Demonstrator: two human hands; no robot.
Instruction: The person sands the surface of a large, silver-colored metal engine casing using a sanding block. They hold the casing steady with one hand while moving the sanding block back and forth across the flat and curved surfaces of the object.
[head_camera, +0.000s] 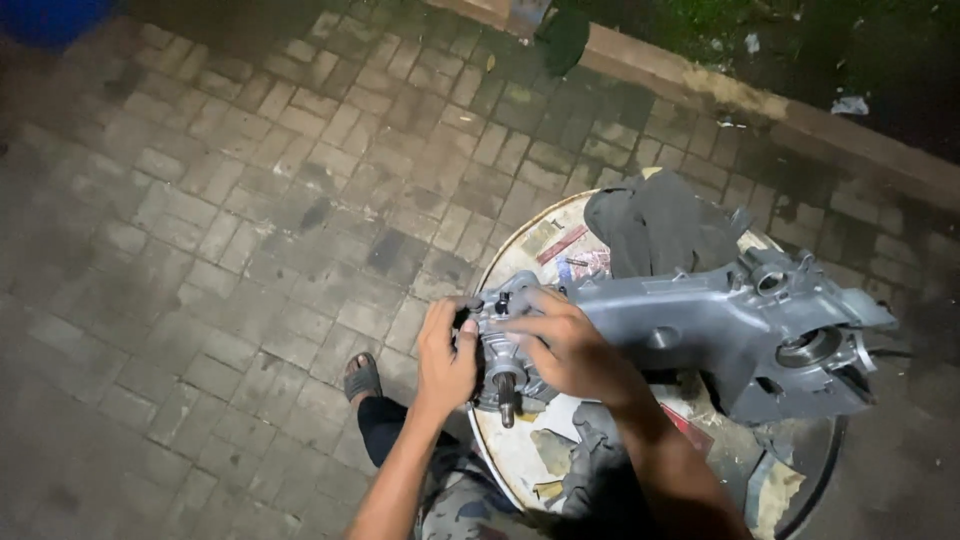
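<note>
On the round table (520, 455), both hands grip the grey engine casing (700, 330).

left hand (445, 355): bare, no glove, no ring or watch visible | right hand (570, 345): bare, no glove | forearms: bare, no sleeves in view | legs: dark trousers, camouflage-patterned cloth near the knee | foot: dark open sandal (362, 377) with a broad strap

engine casing (700, 330) on round table (510, 455)
</note>
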